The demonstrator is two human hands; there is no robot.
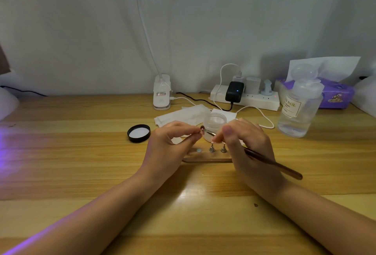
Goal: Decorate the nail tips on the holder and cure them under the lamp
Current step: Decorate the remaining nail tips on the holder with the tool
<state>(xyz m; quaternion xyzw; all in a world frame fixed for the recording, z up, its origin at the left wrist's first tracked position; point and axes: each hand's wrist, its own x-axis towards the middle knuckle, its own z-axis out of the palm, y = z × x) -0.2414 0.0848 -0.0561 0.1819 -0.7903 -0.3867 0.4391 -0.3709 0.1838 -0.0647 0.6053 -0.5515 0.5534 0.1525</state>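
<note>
Left hand [173, 143]: thumb and forefinger pinched together on a small nail tip [202, 128], held raised above the left end of the wooden holder [205, 158]. Remaining fingers curled loosely beneath.

Right hand [244, 143]: fingers curled round a brown brush [272, 163]; handle runs out down and to the right past the wrist, metal ferrule end points left and meets the nail tip in the left hand's pinch. Bristles too small to make out.

Holder lies mid-desk, just below both hands. Two small metal stands [217, 148] upright on it side by side; a round disc [198, 150] to their left. Right end of the holder hidden behind the right hand.

Clear open jar [214, 122] just behind the hands; its black lid [139, 133] lies upturned to the left, apart from it. Clear pump bottle [299, 108] stands toward the desk's right edge. White clip lamp [161, 94] and power strip [244, 97] along the back edge. Violet glow falls on the desk's left edge.
</note>
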